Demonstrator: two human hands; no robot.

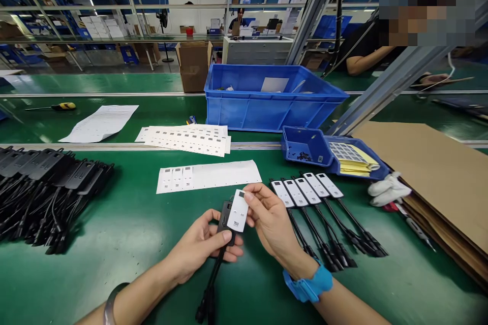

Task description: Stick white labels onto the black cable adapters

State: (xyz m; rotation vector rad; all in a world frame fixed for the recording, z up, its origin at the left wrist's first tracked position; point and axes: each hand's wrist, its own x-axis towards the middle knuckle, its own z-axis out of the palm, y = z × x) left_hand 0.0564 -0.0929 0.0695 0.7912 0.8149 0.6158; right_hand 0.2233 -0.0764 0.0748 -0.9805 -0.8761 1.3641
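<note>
My left hand [208, 241] is closed around a black plastic controller box [224, 217], whose cables [209, 294] hang down toward me. Between the thumb and fingers of my right hand [269, 218] is a white label sticker [238, 212] with a small dark window at its top. The sticker overlaps the box's right side at a slight tilt; whether it touches the surface I cannot tell. Just beyond my hands lies a label sheet [224, 174] with a few stickers at its left end. To the right sit several boxes with white labels [307, 190], cables pointing toward me.
Black boxes with cables [49, 183] are piled at left. More label sheets [186, 139] lie behind. A large blue bin [274, 111], a small blue tray [305, 146] of dark bits, cardboard [430, 162] and a screwdriver [415, 226] stand around. A co-worker's arm [369, 60] shows at upper right.
</note>
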